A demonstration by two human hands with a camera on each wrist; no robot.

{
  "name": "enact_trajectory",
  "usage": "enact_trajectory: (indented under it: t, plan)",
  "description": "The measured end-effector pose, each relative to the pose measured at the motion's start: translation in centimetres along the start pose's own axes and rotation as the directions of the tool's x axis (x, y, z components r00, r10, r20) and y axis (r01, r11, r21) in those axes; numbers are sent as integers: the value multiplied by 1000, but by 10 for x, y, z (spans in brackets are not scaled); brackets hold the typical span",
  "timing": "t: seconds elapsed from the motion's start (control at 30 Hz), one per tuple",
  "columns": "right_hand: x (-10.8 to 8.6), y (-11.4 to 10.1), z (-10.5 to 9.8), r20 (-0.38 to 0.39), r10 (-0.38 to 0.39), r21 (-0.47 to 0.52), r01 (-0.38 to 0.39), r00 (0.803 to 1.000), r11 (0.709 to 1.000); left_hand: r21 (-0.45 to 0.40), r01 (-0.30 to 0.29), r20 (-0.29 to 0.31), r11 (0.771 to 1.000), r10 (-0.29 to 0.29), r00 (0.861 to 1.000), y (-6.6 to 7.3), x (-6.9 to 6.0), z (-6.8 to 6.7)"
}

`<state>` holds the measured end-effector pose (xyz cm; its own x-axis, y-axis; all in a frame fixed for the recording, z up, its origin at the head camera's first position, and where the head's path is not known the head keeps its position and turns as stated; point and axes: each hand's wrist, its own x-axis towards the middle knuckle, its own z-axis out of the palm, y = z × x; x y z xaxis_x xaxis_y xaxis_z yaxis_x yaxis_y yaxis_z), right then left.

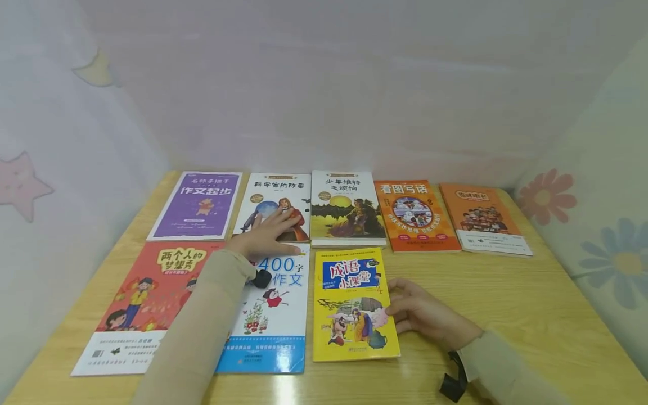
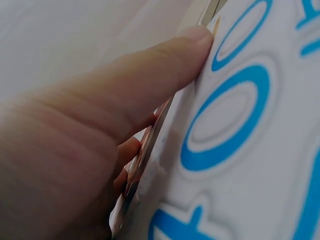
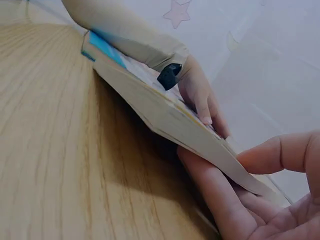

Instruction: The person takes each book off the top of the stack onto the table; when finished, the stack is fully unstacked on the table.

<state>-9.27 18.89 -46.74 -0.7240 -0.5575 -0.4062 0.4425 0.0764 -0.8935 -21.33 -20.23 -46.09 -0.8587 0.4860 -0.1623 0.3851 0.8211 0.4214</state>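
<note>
A yellow book (image 1: 349, 350) with a picture cover lies at the front middle of the table. At its right edge my right hand (image 1: 422, 312) pinches it; in the right wrist view, fingers (image 3: 215, 192) are under the raised edge of the page block (image 3: 170, 120) and the thumb is on the upper side. My left hand (image 1: 265, 233) rests with spread fingers on the book with a robed figure (image 1: 280, 185) in the back row. Its thumb touches the top of the white and blue "400" book (image 1: 275, 354), also seen close in the left wrist view.
The back row also holds a purple book (image 1: 202, 197), a book with a yellow moon (image 1: 341, 208), an orange-red book (image 1: 425, 242) and an orange book (image 1: 476, 202). A red book (image 1: 147, 304) lies front left, partly under the left sleeve. Pale cloth walls border the wooden table (image 1: 506, 304).
</note>
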Motion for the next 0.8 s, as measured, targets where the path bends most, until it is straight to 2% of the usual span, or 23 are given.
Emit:
enact_trajectory:
  t: [0.13, 0.23, 0.33, 0.43, 0.57, 0.63, 0.7, 0.8]
  plan:
    - [2, -3, 6, -55, 19, -89, -24, 998, 996, 1, -17, -20, 1000, 17, 1000, -2, -3, 5]
    - [0, -12, 10, -80, 24, -214, -41, 996, 976, 3, -24, -24, 1000, 24, 999, -1, -4, 5]
    - [-4, -22, 13, -93, 5, -386, -40, 996, 922, 8, -28, -22, 1000, 28, 999, 0, -3, 4]
    - [-6, -31, 14, -100, -17, -531, -39, 995, 846, 16, -37, -14, 999, 37, 999, 1, -2, 2]
    - [-5, -43, 10, -115, -54, -663, -36, 992, 748, 28, -38, 1, 999, 38, 999, 2, -3, 2]
    - [-1, -49, 5, -133, -88, -704, -32, 987, 709, 33, -35, 3, 999, 35, 999, 2, -4, 2]
    - [6, -55, -2, -147, -127, -716, -17, 981, 698, 38, -25, 4, 999, 25, 1000, 2, -6, 2]
    - [20, -62, -19, -183, -199, -700, 15, 963, 714, 37, -14, 9, 999, 14, 1000, 5, -6, 3]
